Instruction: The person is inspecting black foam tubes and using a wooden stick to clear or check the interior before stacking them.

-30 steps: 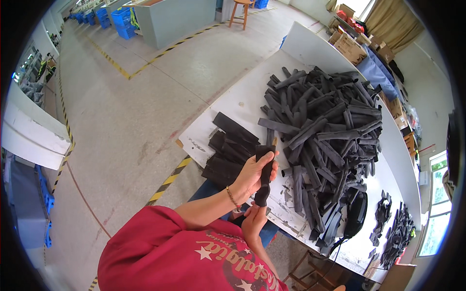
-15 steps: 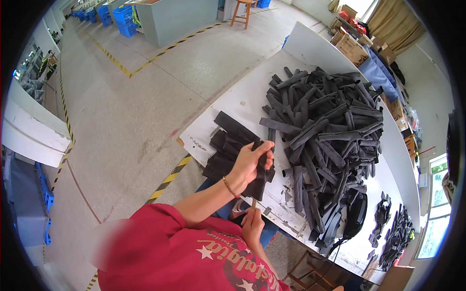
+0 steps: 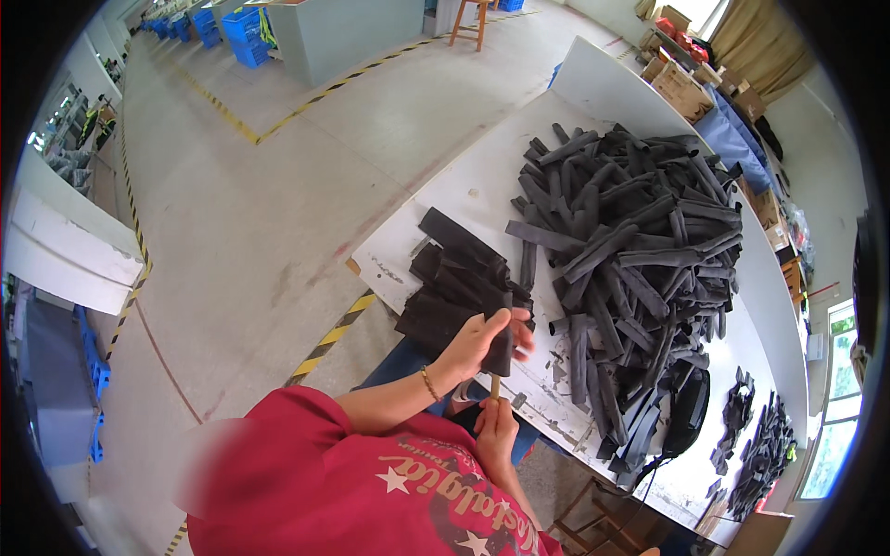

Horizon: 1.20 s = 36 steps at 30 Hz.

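Observation:
A black cloth sleeve [image 3: 502, 355] hangs over the upper part of a thin wooden stick, whose bare lower end [image 3: 495, 385] shows below it. My left hand [image 3: 477, 347], with a bracelet at the wrist, curls loosely around the sleeve, thumb on the near side and fingers beyond. Below, my right hand [image 3: 498, 424] grips the stick with closed fingers. Beside the left hand, a stack of flat black cloth pieces [image 3: 450, 287] lies at the table's near left corner. A large heap of dark grey cloth tubes [image 3: 630, 241] lies to the right.
The white table [image 3: 464, 190] has a raised back panel [image 3: 593, 79]. On its right lie a black pouch-like item [image 3: 688, 412] with a cord and small dark scraps [image 3: 765, 463]. A wooden stool [image 3: 593, 519] stands below the near edge. Cartons [image 3: 681, 90] sit behind.
My left hand has slid down along the sleeve toward the right hand, and its grip has loosened with the fingers spreading. The right hand keeps hold of the stick. The view has shifted slightly.

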Tool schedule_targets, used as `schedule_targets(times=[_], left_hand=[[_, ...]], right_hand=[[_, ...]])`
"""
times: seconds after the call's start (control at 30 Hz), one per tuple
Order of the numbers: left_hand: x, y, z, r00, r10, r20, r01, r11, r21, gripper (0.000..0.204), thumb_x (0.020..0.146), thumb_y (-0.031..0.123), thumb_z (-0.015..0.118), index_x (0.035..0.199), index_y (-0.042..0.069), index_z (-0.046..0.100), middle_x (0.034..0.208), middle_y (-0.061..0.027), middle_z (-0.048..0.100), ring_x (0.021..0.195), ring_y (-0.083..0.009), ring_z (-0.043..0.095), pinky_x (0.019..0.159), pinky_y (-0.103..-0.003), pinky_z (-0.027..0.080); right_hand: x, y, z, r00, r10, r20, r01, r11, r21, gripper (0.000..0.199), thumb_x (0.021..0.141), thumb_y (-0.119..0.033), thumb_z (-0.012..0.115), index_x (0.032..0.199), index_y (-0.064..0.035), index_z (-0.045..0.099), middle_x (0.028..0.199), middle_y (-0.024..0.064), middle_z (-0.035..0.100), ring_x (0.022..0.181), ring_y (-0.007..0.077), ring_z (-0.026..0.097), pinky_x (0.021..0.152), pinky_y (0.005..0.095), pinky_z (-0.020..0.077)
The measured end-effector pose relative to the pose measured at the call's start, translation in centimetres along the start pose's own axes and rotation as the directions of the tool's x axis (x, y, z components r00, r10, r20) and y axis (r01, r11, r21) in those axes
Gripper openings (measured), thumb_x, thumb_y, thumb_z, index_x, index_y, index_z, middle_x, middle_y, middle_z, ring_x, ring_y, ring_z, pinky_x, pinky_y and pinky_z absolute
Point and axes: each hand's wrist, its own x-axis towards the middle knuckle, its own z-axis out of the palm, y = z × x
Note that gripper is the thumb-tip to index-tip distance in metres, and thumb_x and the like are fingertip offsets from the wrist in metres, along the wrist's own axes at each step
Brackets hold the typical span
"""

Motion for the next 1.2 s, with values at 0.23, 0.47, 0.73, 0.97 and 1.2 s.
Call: schedule_targets(times=[0.23,0.47,0.73,0.97,1.2], left_hand=[[3.7,4.4,-2.2,0.976,0.125,-0.179,-0.127,0.992,0.001,0.036,0.099,0.038,0.044,0.076,0.011,0.046,0.052,0.0002,0.04,0.036,-0.0092,0.035,0.032,-0.022,0.024],[4.5,2.6,-3.0,0.991,0.058,-0.123,-0.074,0.99,-0.124,0.038,0.099,0.045,0.039,0.085,0.011,0.05,0.057,-0.0003,0.046,0.043,-0.0127,0.045,0.038,-0.024,0.037],[-0.2,-0.6,-0.7,0.995,-0.096,-0.005,0.096,0.995,-0.039,0.044,0.098,0.043,0.041,0.1,0.0,0.051,0.074,-0.0116,0.062,0.066,-0.0263,0.065,0.06,-0.038,0.054],[1.4,1.4,-0.5,0.974,-0.001,-0.227,-0.016,0.997,-0.075,0.038,0.098,0.039,0.044,0.076,0.009,0.046,0.053,-0.0004,0.04,0.038,-0.0134,0.042,0.036,-0.028,0.034],[2.7,3.6,-0.9,0.983,-0.041,-0.179,0.004,0.979,-0.202,0.032,0.1,0.037,0.039,0.078,0.015,0.041,0.046,0.0039,0.028,0.034,-0.0076,0.024,0.032,-0.023,0.017]], right_hand=[[-2.2,2.6,-0.1,0.99,0.019,0.137,-0.007,0.996,-0.085,0.026,0.101,-0.022,0.044,0.087,-0.0026,0.054,0.053,0.0003,0.047,0.046,0.0062,0.042,0.043,0.0241,0.0331],[-3.5,-0.3,-4.5,0.934,0.215,0.285,-0.235,0.971,0.037,0.023,0.099,-0.017,0.043,0.088,-0.0012,0.055,0.054,0.0016,0.048,0.048,0.0069,0.044,0.046,0.025,0.0361],[-1.8,-0.9,-3.5,0.958,0.225,0.177,-0.24,0.968,0.07,0.025,0.1,-0.018,0.043,0.086,-0.0009,0.055,0.053,0.0011,0.048,0.047,0.0075,0.044,0.044,0.0255,0.0347],[-3.6,0.1,-2.9,0.985,0.072,0.156,-0.043,0.982,-0.182,0.025,0.099,-0.022,0.046,0.086,-0.0017,0.054,0.055,0.0026,0.049,0.049,0.0082,0.046,0.046,0.0271,0.0361],[-5.5,-0.5,-6.6,0.76,0.363,0.539,-0.558,0.79,0.255,0.028,0.099,-0.031,0.045,0.089,-0.0058,0.055,0.056,-0.0015,0.043,0.05,0.0064,0.037,0.047,0.0238,0.0289]])
